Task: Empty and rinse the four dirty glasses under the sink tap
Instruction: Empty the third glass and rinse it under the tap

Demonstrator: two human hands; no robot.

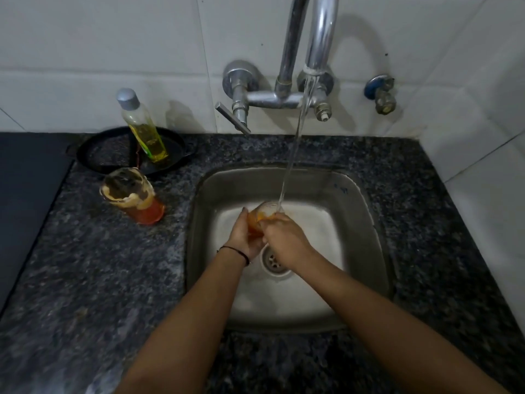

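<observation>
Glass point(264, 213) over the sink point(355, 200) — long axis tilted, mouth up into the stream point(295, 137). Fingers of left hand point(244, 234) wrap its body; right hand point(284, 237) grips near the rim. Second glass point(133, 194) on worktop point(113, 265) — nearer the left.

No legible text, brand, number or sign anywhere, not even on the yellow bottle point(145, 133).

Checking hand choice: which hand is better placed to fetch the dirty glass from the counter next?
Probably left: the left hand is nearer the counter glass, left of the sink; the right hand would cross over.
</observation>
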